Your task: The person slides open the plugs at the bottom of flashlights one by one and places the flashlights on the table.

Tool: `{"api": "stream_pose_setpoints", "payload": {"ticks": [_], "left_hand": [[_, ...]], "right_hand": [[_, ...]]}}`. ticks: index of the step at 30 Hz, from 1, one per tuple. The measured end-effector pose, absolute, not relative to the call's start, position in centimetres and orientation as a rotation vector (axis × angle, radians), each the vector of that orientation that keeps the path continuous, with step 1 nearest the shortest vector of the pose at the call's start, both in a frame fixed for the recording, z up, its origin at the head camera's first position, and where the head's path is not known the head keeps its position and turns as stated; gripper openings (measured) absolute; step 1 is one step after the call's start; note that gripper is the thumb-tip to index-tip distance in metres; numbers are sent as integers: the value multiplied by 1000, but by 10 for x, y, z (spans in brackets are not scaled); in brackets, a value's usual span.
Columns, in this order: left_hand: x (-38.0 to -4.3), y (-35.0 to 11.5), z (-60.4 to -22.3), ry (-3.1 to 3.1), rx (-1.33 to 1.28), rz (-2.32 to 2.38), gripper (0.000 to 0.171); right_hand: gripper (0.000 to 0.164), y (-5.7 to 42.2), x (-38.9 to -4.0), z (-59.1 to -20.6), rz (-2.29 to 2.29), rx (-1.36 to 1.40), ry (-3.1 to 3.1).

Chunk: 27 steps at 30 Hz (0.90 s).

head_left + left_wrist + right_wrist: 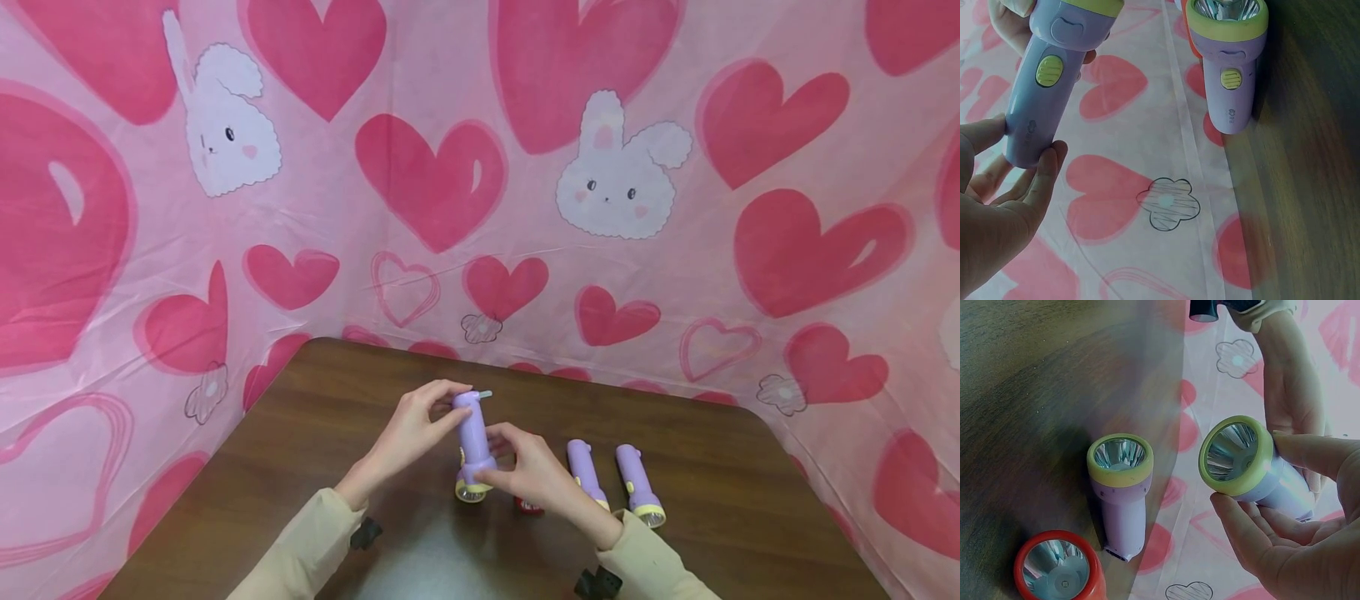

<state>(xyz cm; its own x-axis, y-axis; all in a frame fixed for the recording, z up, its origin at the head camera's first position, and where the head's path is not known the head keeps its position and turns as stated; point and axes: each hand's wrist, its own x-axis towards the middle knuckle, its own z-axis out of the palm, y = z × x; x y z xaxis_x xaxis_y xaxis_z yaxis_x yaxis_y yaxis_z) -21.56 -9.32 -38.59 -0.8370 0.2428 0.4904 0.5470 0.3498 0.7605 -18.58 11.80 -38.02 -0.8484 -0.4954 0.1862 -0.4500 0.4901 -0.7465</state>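
Note:
A purple flashlight (pixel 473 429) with a yellow rim is held between both hands over the table. My left hand (pixel 412 425) pinches its tail end, where a small pale tab (pixel 485 394) sticks out. Around the head of the flashlight, the fingers and thumb of my right hand (pixel 536 467) grip the yellow-rimmed part. In the left wrist view its yellow switch (pixel 1049 71) faces the camera. The right wrist view shows its reflector (pixel 1232 452). Just under it in the head view lies a second purple flashlight (pixel 470 495), mostly hidden behind the held one.
A red flashlight (pixel 1059 569) lies beside the second one, largely covered by my right hand in the head view. Two more purple flashlights, one (pixel 585 471) partly behind my right wrist and another (pixel 640 487) farther right, lie on the brown table (pixel 360 375). Pink heart-print cloth (pixel 435 75) surrounds it.

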Motion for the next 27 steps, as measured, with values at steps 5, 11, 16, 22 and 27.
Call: {"api": "stream_pose_setpoints", "payload": {"ticks": [5,11,16,22,27], "left_hand": [[-217,-93,-387,-2321,-693,-1483,32],[-216,-94,-387,-2295,-690,-1498,34],[-217,-93,-386,-2290,-673,-1500,34],[-217,-96,-384,-2366,-594,-1508,35],[-219,-99,-384,-2388,-595,-1522,35]], "right_hand": [[46,117,-186,-380,-1292,-843,2679],[46,115,-187,-382,-1267,-857,2714],[46,113,-187,-383,-1280,-859,2722],[47,110,-187,-385,-1298,-847,2705],[48,108,-187,-386,-1283,-819,2704]]}}
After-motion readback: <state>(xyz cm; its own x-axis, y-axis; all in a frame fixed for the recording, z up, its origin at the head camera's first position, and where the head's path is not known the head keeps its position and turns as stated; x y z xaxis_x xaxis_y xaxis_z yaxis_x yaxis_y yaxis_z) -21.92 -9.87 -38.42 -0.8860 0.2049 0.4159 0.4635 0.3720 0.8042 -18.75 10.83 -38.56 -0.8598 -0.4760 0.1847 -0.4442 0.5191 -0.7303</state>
